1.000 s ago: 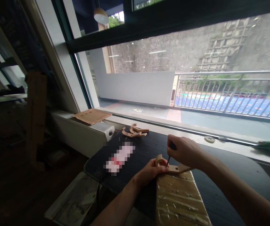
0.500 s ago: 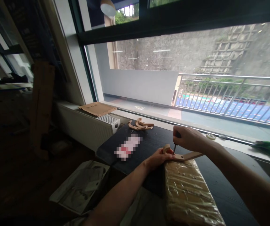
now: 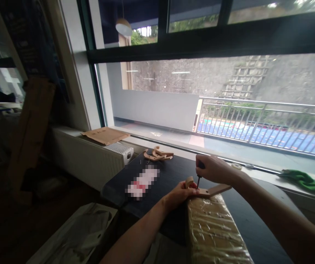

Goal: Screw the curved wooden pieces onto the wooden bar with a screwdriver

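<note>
A wooden hook [image 3: 211, 191] with a curled end lies on the far end of a tape-wrapped cardboard box [image 3: 214, 223]. My left hand [image 3: 180, 193] grips the hook near its curl, fingers closed round it. Above it, my right hand [image 3: 211, 168] is wrapped round the dark handle of a screwdriver [image 3: 198, 179]. The shaft points down, its tip at the hook close to my left fingertips. What lies right under the tip is too small to make out. Several similar wooden hooks [image 3: 157, 154] lie in a pile at the table's far left corner.
On the black table [image 3: 171, 172] lie a blurred pink-and-white packet [image 3: 143, 182] and small screw-like pieces. The window sill holds a tape roll [image 3: 236, 166] and a green cloth [image 3: 301, 180]. A radiator [image 3: 91, 157] with a flat brown cardboard piece [image 3: 106, 135] stands left.
The whole view has shifted, so the scene sits lower and slightly left. Both hands keep their hold on the hook and the screwdriver, with the tip still at the hook.
</note>
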A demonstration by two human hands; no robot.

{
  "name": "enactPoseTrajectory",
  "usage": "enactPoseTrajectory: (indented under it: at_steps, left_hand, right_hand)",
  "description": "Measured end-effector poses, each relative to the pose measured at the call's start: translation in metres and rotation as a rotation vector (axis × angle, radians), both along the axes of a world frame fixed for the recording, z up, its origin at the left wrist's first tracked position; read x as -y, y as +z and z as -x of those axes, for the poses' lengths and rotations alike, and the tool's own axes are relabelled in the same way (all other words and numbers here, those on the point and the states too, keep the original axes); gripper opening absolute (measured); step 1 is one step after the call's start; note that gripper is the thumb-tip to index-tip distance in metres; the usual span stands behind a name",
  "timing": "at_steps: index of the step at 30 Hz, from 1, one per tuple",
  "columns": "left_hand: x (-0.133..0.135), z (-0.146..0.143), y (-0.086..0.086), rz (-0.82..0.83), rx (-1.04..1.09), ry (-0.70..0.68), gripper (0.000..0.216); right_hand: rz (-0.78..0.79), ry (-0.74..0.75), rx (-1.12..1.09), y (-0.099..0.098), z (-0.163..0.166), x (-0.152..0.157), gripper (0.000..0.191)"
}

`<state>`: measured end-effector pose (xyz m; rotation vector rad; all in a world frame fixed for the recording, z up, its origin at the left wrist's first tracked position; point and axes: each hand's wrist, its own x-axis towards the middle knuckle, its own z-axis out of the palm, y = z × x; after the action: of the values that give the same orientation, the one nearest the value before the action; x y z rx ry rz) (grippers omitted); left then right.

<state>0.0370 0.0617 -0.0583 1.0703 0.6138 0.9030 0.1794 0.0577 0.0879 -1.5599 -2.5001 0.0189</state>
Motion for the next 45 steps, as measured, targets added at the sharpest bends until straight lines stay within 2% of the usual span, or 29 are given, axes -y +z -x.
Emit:
enactPoseTrajectory:
  at_steps: [8, 17, 25, 28, 32, 35, 40, 45]
  left_hand:
    - [-0.007, 0.0, -0.002, -0.016, -0.029, -0.062, 0.025]
    - [-0.01, 0.005, -0.008, -0.015, -0.007, -0.105, 0.023]
    - [-0.02, 0.007, 0.009, -0.07, -0.084, -0.181, 0.018]
    - [-0.021, 0.005, 0.007, -0.09, -0.101, -0.162, 0.016]
    - [-0.02, 0.0, -0.006, -0.116, -0.108, -0.072, 0.024]
    - [-0.019, -0.001, -0.012, -0.159, -0.091, -0.061, 0.027]
    - [-0.019, 0.0, -0.009, -0.159, -0.044, -0.132, 0.027]
    - [-0.02, 0.0, -0.003, -0.155, -0.024, -0.163, 0.026]
  right_hand:
    - [0.014, -0.004, -0.098, -0.003, -0.016, 0.005, 0.003]
    - [-0.012, 0.05, -0.103, -0.003, -0.015, 0.013, 0.003]
    - [-0.065, 0.077, -0.088, -0.005, -0.007, 0.017, 0.004]
    - [-0.071, 0.06, -0.098, -0.007, -0.007, 0.015, 0.004]
    - [-0.048, 0.037, -0.125, -0.009, -0.013, 0.013, 0.002]
    - [-0.028, 0.037, -0.134, -0.007, -0.016, 0.015, 0.002]
    - [0.035, 0.111, -0.102, 0.005, -0.015, 0.019, 0.004]
    - [0.132, 0.177, -0.074, 0.013, -0.008, 0.007, 0.005]
